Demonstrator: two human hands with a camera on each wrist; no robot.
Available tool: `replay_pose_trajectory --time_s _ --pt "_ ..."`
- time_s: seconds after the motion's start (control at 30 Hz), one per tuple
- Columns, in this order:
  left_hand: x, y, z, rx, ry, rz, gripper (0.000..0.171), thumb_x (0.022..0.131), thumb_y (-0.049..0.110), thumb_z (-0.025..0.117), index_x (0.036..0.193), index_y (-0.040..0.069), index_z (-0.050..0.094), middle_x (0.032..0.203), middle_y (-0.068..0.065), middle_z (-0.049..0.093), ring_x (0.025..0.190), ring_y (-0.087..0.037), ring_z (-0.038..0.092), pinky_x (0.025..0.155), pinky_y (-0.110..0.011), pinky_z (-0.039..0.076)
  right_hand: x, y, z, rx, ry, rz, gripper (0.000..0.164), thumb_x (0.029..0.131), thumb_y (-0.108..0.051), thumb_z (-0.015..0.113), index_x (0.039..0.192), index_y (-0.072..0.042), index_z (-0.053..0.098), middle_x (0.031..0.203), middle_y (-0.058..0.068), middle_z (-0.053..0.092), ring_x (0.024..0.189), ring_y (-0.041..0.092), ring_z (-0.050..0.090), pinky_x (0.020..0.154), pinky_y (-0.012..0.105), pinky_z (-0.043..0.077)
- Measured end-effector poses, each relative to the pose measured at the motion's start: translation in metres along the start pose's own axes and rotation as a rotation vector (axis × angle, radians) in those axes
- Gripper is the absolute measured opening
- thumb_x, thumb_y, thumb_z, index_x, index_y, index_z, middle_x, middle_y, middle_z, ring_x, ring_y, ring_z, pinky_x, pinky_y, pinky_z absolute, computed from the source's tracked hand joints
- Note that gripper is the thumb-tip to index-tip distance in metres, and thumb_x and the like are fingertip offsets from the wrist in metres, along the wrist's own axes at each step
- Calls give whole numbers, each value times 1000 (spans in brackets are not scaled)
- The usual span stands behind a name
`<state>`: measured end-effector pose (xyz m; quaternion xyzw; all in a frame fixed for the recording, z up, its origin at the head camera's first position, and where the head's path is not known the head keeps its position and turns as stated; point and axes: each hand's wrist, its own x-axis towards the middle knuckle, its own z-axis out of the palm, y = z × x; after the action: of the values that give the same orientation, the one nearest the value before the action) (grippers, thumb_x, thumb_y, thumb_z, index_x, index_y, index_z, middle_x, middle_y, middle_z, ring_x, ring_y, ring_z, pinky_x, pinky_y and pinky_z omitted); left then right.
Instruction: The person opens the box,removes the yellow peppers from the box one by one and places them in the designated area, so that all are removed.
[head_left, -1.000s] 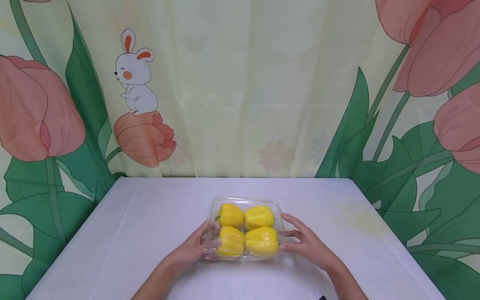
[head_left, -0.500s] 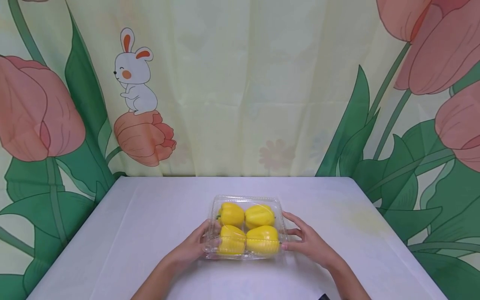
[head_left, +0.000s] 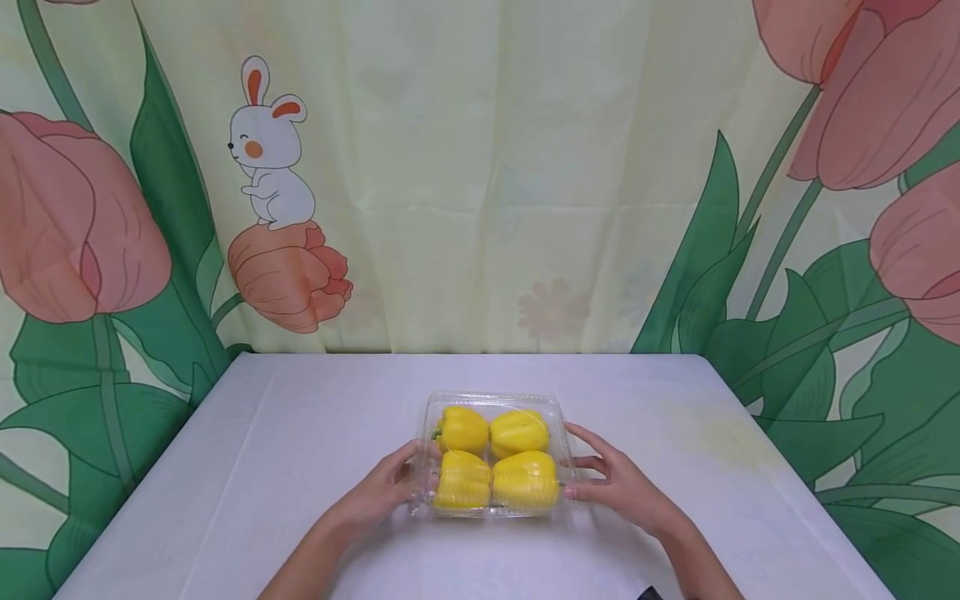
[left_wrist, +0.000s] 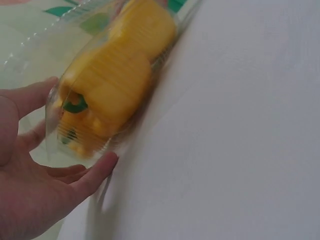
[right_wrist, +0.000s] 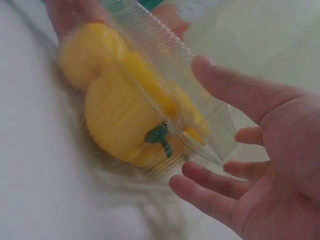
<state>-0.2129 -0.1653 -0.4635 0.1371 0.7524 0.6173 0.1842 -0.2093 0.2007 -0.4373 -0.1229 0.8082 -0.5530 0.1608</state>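
Observation:
A clear plastic clamshell box (head_left: 495, 398) stands on the white table with several yellow bell peppers (head_left: 525, 480) inside, their green stems showing in both wrist views. At its left end is my left hand (head_left: 378, 487), the fingers loosely bent about the corner; some of them show through the plastic. My right hand (head_left: 618, 487) lies at the other end, thumb and fingers spread beside the wall. In the right wrist view the fingertips (right_wrist: 182, 185) are relaxed right by the box's lower edge. The left wrist view has one fingertip (left_wrist: 111, 159) low at the box's base.
White cloth covers the table (head_left: 285, 433). Behind it hangs a curtain (head_left: 420, 167) printed with tulips and a rabbit. A small black object (head_left: 649, 593) shows at the bottom edge by the right forearm.
The left hand has eased slightly to the left, with its fingers less far round the box. The box and the right hand have barely shifted in the head view.

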Motion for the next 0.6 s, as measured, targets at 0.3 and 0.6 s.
replay_pose_trajectory --time_s 0.3,0.6 --pt "-1 1 -10 -23 23 21 41 92 18 64 129 7 51 148 -11 39 137 -38 35 93 -31 50 0 -1 -2 -12 29 6 81 84 -22 75 151 -22 29 160 13 21 131 40 46 93 40 56" --pt "0 1 -9 -42 98 -14 43 93 19 63 131 6 49 150 -15 40 137 -37 40 91 -32 53 -2 -3 -4 -5 61 1 78 84 -20 75 150 -23 33 158 12 26 130 38 49 93 37 56"
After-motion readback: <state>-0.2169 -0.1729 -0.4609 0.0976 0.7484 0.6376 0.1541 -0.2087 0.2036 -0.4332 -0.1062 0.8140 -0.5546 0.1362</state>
